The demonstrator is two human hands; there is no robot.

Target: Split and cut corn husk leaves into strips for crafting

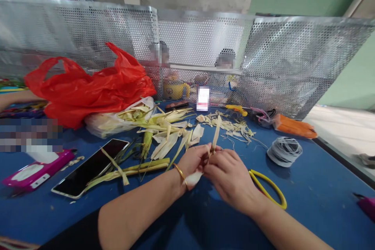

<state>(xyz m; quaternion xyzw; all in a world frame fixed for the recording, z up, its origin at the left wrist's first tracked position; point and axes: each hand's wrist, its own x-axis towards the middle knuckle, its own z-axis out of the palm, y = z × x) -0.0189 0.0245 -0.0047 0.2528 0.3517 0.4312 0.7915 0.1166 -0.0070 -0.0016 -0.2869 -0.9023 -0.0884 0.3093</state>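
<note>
My left hand [191,160], with a gold bangle [182,175] at its wrist, is closed on a pale corn husk strip [217,131] that sticks up between the two hands. Against it presses my right hand [228,170], fingers pinched on the same husk. A whitish husk end [193,179] hangs below my left fingers. The fingertips are partly hidden. Beside my right wrist lies a tool with a yellow looped handle [271,190], its other end covered by the hand. Loose green and cream husks [165,140] spread just beyond my left hand.
A red plastic bag [96,90] and a clear bag of husks [105,123] stand left. Nearby lie a phone [93,168] and a magenta device [38,172]. A string spool [284,151] and orange packet [294,126] sit right. A perforated metal screen [202,39] borders the blue table [316,191].
</note>
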